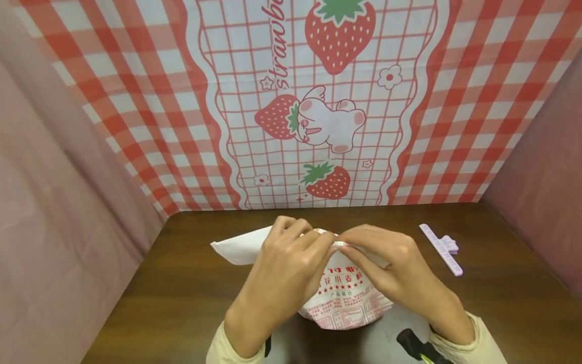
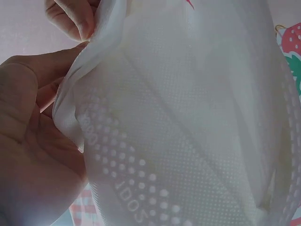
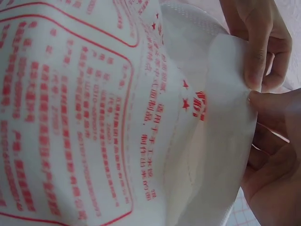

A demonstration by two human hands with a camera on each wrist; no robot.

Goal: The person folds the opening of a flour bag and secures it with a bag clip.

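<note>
A white flour bag (image 1: 347, 298) with red printing stands on the table in front of me, its top folded over. My left hand (image 1: 291, 268) pinches the folded top edge. Right beside it, my right hand (image 1: 395, 263) pinches the same edge between thumb and fingers. A plain white flap of the bag's top sticks out to the left, beyond the left hand. In the right wrist view, both hands' fingertips nearly meet on the fold (image 3: 230, 122). The left wrist view shows the bag's pale dotted back (image 2: 188, 117) close up.
A light purple bag clip (image 1: 441, 250) lies on the brown wooden table (image 1: 182, 293), right of the bag. A black item (image 1: 416, 344) shows by the right wrist. Behind the table hangs a red-and-white strawberry cloth (image 1: 318, 126); pink curtains (image 1: 68, 177) flank it.
</note>
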